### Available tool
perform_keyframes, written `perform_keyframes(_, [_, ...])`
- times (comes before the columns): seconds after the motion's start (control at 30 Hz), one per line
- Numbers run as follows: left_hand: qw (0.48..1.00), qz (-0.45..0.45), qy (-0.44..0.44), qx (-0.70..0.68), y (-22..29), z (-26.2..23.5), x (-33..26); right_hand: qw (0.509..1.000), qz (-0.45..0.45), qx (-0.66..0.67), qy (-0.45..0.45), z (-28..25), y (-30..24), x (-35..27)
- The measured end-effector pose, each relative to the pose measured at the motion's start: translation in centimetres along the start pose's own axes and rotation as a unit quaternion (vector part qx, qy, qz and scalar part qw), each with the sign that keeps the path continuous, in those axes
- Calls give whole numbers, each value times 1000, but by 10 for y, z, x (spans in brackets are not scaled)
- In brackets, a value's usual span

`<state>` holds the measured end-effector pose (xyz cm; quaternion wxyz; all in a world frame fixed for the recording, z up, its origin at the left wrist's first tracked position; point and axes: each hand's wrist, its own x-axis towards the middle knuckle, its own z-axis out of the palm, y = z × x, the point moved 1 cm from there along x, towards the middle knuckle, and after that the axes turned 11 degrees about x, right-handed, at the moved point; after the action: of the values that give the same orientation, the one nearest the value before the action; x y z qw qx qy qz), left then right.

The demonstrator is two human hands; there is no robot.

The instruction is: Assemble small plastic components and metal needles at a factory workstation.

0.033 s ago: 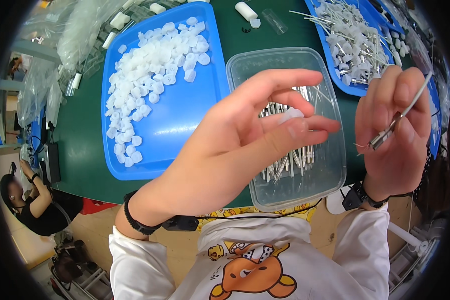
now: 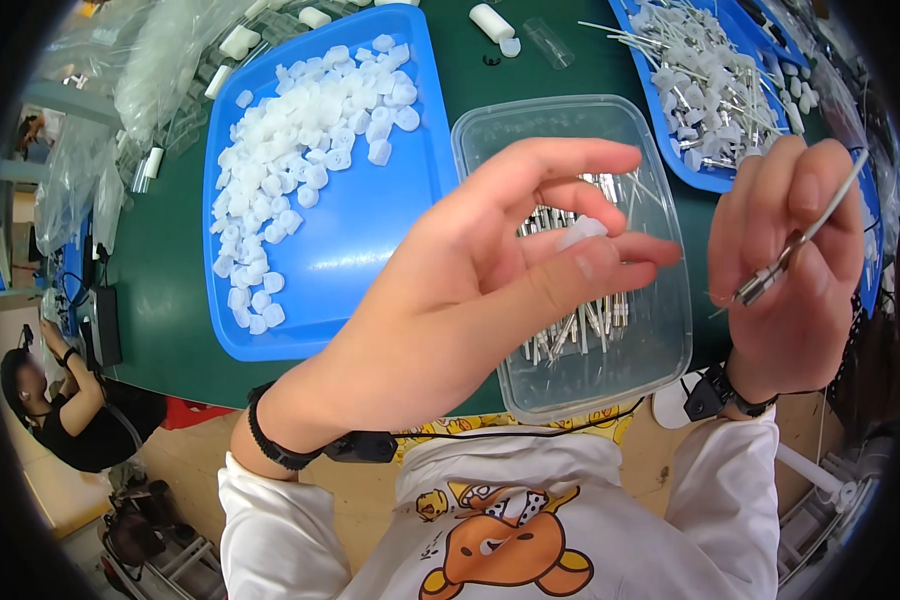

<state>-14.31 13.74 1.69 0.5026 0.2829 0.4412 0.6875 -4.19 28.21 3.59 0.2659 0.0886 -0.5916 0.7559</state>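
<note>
My left hand point(image 2: 470, 290) pinches a small translucent white plastic cap point(image 2: 582, 232) between thumb and fingers, its other fingers spread. Below it stands a clear plastic box point(image 2: 675, 330) with many slim metal-and-white pieces point(image 2: 590, 320) inside. To the right, my right hand point(image 2: 785, 260) is closed on a slim piece with a shiny metal tube point(image 2: 762, 283) and a white stem point(image 2: 838, 195); fine wire ends show by the tube. The two hands are apart. On the left, a blue tray point(image 2: 360, 240) carries a heap of loose white caps point(image 2: 290, 150).
Another blue tray point(image 2: 705, 180) at the upper right holds capped metal pieces point(image 2: 710, 90). A white cylinder point(image 2: 492, 22) and a clear tube point(image 2: 548, 43) lie on the green table point(image 2: 160, 300). Plastic bags point(image 2: 170, 70) crowd the far left. A person point(image 2: 80, 405) sits at the left.
The metal piece in my right hand has tilted slightly, and that hand has shifted a touch. My left hand and its cap stay nearly the same.
</note>
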Motion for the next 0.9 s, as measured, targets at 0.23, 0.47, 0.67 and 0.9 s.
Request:
perform_keyframes(0.23, [994,81,-6,67,0,-3,0,1000,0,-15,-7,0,2,-4])
perform_keyframes(0.47, [996,44,-33,64,0,1,-1,998,-20,-47,30,-4,1,-4])
perform_keyframes(0.67, [998,26,-21,55,1,3,-2,999,-14,-29,-4,2,3,0])
perform_keyframes(0.9, [998,19,-2,63,0,1,-3,1000,10,9,3,-1,6,-2])
